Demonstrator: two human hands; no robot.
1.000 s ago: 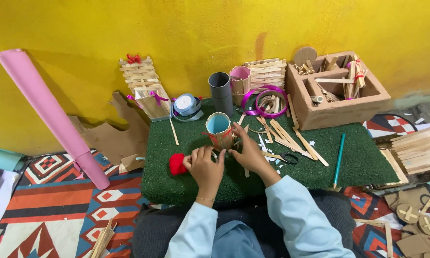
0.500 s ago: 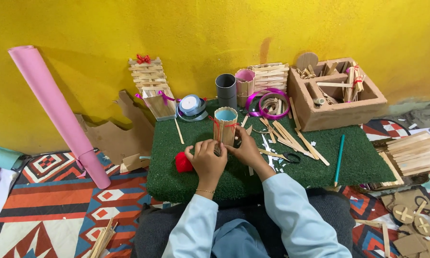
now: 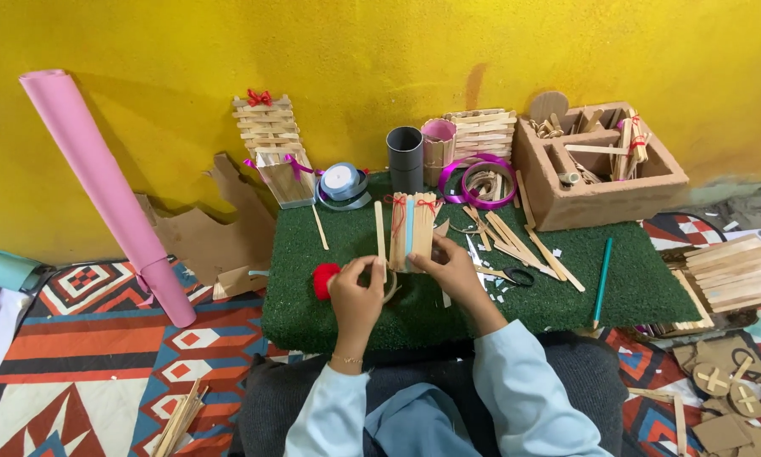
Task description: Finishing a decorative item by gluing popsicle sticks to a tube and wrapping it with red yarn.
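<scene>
Both hands, left [image 3: 357, 292] and right [image 3: 453, 269], grip the base of an upright cylindrical holder of pale wooden craft sticks [image 3: 412, 230]; its long axis stands vertical just beyond them on the green turf-covered table [image 3: 329, 313], beside a red pompom [image 3: 324, 280].

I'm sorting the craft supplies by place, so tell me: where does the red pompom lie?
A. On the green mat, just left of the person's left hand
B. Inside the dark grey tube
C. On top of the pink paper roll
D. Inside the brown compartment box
A: the red pompom lies on the green mat, right beside the left hand, while both hands hold the stick-covered cup.
</scene>
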